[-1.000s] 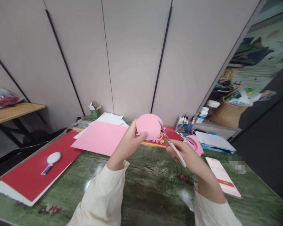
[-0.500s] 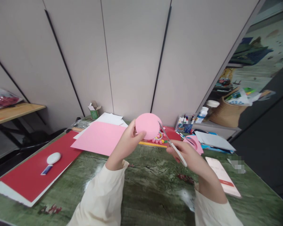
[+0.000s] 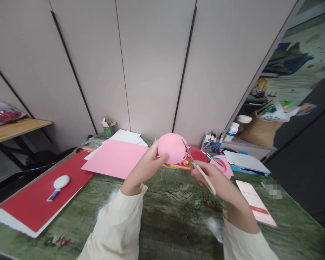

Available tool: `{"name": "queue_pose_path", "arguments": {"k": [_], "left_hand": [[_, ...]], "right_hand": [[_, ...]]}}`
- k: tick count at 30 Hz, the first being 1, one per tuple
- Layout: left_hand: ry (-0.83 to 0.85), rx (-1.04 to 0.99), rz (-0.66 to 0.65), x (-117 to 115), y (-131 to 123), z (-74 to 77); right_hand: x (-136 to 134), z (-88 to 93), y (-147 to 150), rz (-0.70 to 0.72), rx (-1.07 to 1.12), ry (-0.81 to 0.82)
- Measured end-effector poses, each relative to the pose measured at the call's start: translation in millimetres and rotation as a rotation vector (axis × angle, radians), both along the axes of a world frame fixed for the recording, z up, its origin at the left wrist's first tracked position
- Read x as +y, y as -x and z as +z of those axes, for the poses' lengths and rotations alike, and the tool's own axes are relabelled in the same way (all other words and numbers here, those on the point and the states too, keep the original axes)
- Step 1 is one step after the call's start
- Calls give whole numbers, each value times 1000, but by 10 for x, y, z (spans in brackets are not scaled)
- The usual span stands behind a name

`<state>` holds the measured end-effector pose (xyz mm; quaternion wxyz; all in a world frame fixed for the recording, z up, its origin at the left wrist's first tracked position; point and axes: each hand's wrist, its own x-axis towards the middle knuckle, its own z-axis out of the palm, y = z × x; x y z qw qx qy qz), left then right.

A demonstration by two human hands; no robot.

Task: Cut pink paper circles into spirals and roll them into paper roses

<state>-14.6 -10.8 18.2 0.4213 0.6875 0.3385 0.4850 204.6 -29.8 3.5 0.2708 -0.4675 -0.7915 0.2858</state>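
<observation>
Moved: pink disc point(image 3: 173, 147) has slid a touch right and lower since half a second ago, and the left hand point(image 3: 147, 168) has gone with it.
Left fingers: pinching the disc at its lower-left edge, thumb point(image 3: 164, 157) on the near face, the others hidden behind it.
Disc: held up above the far side of the bench point(image 3: 173, 216), face toward the camera.
Right hand point(image 3: 212, 178): fingers wrapped tight round the white handles of the scissors point(image 3: 199, 169).
Blades: angled up and left, tips at the disc's right edge; whether they are parted, I can't tell.
Below: pink sheet point(image 3: 115, 158) lying flat, just left of the hands.
Right: pink offcut point(image 3: 223, 164) behind the scissor hand, phone point(image 3: 256, 207) near the wrist.
</observation>
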Motion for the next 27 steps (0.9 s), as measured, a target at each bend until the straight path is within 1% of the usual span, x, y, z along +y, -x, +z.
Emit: {"name": "queue_pose_path", "arguments": {"k": [7, 13, 18, 27], "left_hand": [[32, -19, 2, -23, -9, 11], [-4, -39, 12, -11, 21, 14], [-4, -56, 10, -6, 49, 13], [-7, -76, 30, 22, 68, -12]], "right_hand": [[13, -11, 4, 13, 27, 7], [20, -9, -12, 21, 47, 42], [30, -31, -29, 18, 43, 64], [23, -13, -18, 16, 49, 89]]}}
